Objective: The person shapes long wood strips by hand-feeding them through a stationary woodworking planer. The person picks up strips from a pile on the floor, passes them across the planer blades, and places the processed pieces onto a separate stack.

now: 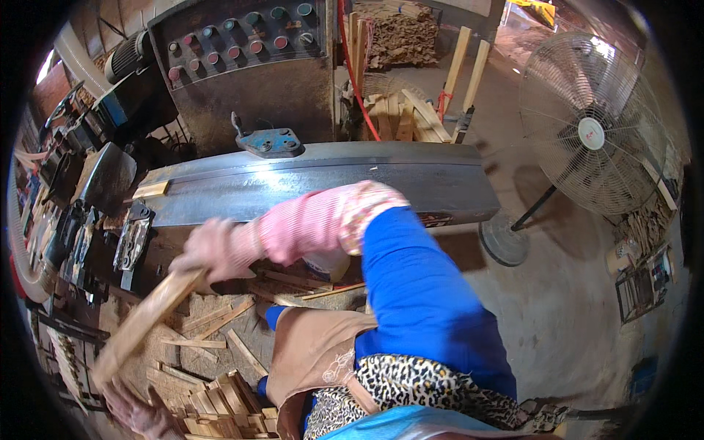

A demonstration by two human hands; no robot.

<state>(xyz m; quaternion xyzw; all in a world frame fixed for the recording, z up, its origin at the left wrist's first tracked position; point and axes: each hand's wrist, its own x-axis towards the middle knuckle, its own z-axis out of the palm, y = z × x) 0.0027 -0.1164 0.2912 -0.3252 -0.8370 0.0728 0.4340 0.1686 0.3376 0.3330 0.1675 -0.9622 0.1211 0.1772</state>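
Observation:
My right hand [213, 251], in a pink ribbed oversleeve over a blue sleeve, reaches across to the left and is closed around the upper end of a wooden board [143, 326]. The board slants down to the lower left, off the floor. Close to its lower end is my left hand [139, 412], fingers spread; whether it touches the board I cannot make out. Beneath and beside that hand lies a pile of short wooden boards [220, 411]. A small wood piece [150, 190] rests at the left end of the metal machine bed [308, 176].
Behind the bed stands a control panel [242, 55] with rows of buttons. A blue metal bracket [270, 143] sits on the bed. Machine heads [132, 235] are at the left. A large fan [590, 132] stands at the right. Loose wood strips [213, 326] litter the floor.

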